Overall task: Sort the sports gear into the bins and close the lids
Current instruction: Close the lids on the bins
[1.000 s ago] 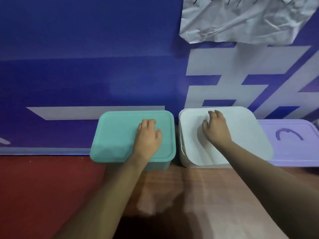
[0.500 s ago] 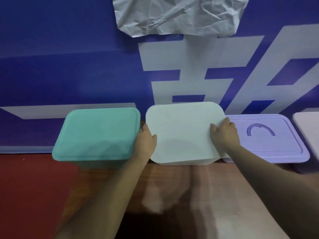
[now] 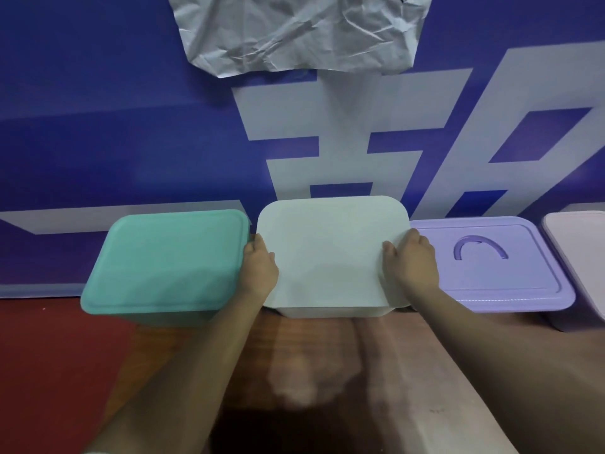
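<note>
Head view: the left hand (image 3: 260, 273) and right hand (image 3: 412, 267) grip opposite side edges of a white rounded-rectangle plastic lid (image 3: 327, 253) at frame centre, thumbs on top and fingers curled over the rim. The lid lies slightly askew on a white plastic bin (image 3: 330, 312). Just left stands a teal plastic bin with its lid on (image 3: 167, 260). Just right is a purple plastic lid with a recessed arched handle (image 3: 491, 260), then a pale pink bin (image 3: 582, 257) at the right edge. All rest on a brown wooden bench (image 3: 327, 371) before a blue banner (image 3: 98, 126), with crumpled white paper (image 3: 301, 31) at the top.
</note>
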Motion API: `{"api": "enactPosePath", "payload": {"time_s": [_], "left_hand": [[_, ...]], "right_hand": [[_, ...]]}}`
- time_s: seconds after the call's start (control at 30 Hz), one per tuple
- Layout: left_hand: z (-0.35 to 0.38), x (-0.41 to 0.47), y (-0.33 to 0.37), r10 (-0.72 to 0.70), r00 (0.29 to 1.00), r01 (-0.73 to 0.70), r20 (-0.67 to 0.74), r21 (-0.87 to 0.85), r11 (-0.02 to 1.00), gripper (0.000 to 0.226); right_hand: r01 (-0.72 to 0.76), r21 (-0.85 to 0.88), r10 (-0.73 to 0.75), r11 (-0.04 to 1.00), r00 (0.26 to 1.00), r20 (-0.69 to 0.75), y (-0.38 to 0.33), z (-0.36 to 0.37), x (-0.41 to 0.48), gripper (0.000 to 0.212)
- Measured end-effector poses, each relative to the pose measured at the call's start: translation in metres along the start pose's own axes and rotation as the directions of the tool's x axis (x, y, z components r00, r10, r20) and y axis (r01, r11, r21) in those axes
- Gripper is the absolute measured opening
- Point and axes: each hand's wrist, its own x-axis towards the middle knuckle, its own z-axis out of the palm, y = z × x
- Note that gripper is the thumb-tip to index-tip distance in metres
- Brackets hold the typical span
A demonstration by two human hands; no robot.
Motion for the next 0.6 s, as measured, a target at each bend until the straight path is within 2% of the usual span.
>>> {"api": "enactPosePath", "payload": {"time_s": [0.1,0.23,0.4,0.6], "left_hand": [[0.008,0.001,-0.007,0.001,0.999,-0.002,0.037,0.040,0.999,0.055],[0.012,0.000,-0.005,0.011,0.999,-0.013,0.036,0.051,0.999,0.057],[0.028,-0.004,-0.011,0.193,0.979,-0.175,-0.071,0.209,0.962,0.053],[0.033,-0.003,-0.009,0.231,0.971,-0.199,-0.057,0.337,0.920,0.054]], "right_hand": [[0.026,0.022,-0.026,0.999,0.999,0.027,0.000,0.003,0.004,0.046],[0.070,0.010,-0.070,0.997,0.997,0.042,0.005,0.007,0.008,0.059],[0.115,-0.079,-0.114,0.990,0.993,0.009,0.015,0.022,0.004,0.055],[0.109,-0.122,-0.107,0.987,0.994,0.021,0.013,0.025,0.004,0.055]]}}
